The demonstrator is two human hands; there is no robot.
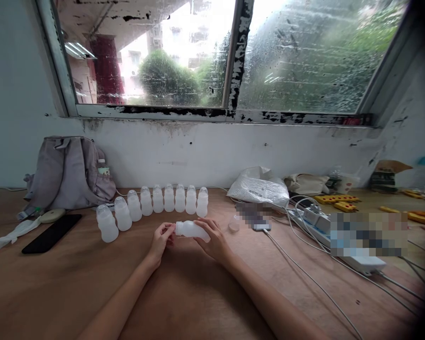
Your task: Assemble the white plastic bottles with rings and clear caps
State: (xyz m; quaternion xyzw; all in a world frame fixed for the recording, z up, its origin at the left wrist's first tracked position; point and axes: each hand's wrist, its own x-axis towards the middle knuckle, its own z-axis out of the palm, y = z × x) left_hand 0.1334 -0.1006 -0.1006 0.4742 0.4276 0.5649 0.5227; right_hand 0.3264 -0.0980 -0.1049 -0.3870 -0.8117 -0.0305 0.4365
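From the head cam, the person's got a frosted white bottle [191, 230] tipped over on its side, right in the middle of the near part of the wooden counter [184, 302], neck pointing left. The right hand [209, 237] is partly curled over the bottle's base end, fingers on the far side and thumb on the near side, so it's got a pretty decent hold. The left hand [163, 240] is nearly closed, fingertips bunched up against the mouth end; can't really tell if they're gripping the rim or some small piece there. Just beyond the hands there's a curved row of nine similar bottles [157, 200], all standing upright with clear tops on, bending nearer at the left end. A little clear cap [234, 223] sits on its own to the right of the right hand, near a phone [261, 226] with a white cable plugged in, partly pixelated. Far left there's a grey backpack [69, 172] against the wall, with a black phone [52, 233] lying nearer. Over on the right, a clear plastic bag [258, 188] lies by the wall, and a white power strip [363, 261] runs nearer, cables everywhere.
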